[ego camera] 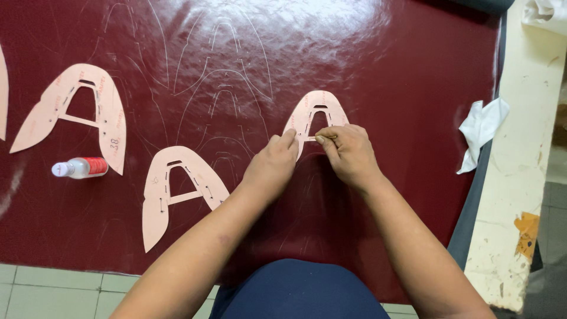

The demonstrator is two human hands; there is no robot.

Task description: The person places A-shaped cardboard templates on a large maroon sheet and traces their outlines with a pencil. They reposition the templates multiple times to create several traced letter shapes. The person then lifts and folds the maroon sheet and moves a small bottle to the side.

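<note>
A pale pink card template (319, 106), shaped like an arch with a crossbar, lies on a dark red glossy sheet (366, 59). My left hand (273, 165) presses its fingertips on the template's left leg. My right hand (348, 152) has its fingers pinched together at the crossbar, seemingly around a thin tool that is mostly hidden. Faint traced outlines of the same shape mark the sheet above and left of my hands.
Two more pink templates lie to the left, one (174, 189) near my left forearm and a larger one (82, 112) farther out. A small white bottle with a red label (80, 168) lies on its side. A crumpled white cloth (481, 130) sits at the sheet's right edge, beside a cream table edge (520, 177).
</note>
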